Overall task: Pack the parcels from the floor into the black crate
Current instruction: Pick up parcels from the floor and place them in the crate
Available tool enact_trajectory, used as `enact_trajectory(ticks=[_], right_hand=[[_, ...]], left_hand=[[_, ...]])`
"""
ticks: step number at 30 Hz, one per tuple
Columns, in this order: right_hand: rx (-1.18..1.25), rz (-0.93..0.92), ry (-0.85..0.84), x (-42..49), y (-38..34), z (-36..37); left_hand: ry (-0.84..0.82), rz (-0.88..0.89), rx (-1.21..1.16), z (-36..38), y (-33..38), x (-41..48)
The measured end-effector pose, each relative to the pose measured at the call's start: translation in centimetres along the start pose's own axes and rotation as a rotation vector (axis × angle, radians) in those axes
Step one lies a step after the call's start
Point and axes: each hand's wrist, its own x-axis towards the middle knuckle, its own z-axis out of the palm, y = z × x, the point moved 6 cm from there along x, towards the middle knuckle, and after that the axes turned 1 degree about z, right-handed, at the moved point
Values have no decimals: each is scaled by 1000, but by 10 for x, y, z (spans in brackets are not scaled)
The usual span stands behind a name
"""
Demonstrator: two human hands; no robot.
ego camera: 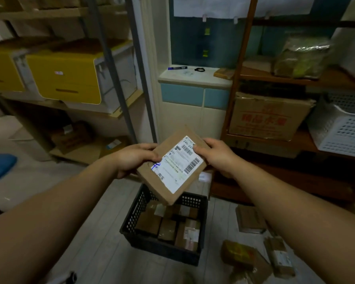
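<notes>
Holding a flat brown parcel (173, 160) in the air above the black crate (135, 214), a person studies it in a storeroom lined with shelves. Both hands are closed on the parcel. The left hand (131, 160) grips its left edge with the thumb on top, and the right hand (215, 156) pinches the far right corner, thumb resting on the white shipping label (178, 169). The parcel is tilted, its near corner dipping toward the crate's back rim but apart from it.

The crate stands on the pale floor (103, 232) below, its bottom largely covered by a layer of packed boxes (168, 226). Several loose parcels (250, 219) lie on the floor to the crate's right, near a wooden shelf unit (275, 78).

The grip looks like the weak point, since the parcel is held only by its edges and at a slant, so a relaxed thumb could let it slide out. Released from this height, it would probably strike the rim or land corner-first on the boxes underneath. With little bare bottom left in the crate, a wide flat parcel may also end up perched unevenly on the lower layer, rocking or leaning on a wall and wasting room needed for those left on the floor.
</notes>
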Motion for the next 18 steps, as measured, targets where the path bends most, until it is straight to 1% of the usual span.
enact_trajectory(ticks=[2,6,7,9,10,12,15,18], right_hand=[[-16,-13,29,36,0,12],[49,8,102,99,-1,33],[68,29,134,110,0,37],[93,55,193,129,3,45],[80,35,209,134,3,49],[-40,-32,201,140,1,61],[-244,-64,117,148,13,84],[-325,-8,47,158,36,106]], left_hand=[[59,-8,21,-22,1,24],[368,-57,20,-72,-2,64],[381,-73,-32,-79,-6,73],[325,-87,-157,-83,-14,94],[308,-90,-177,-86,-17,105],[319,-67,-189,-95,-22,127],[358,-29,-61,-110,-30,159],[298,9,127,-119,-48,193]])
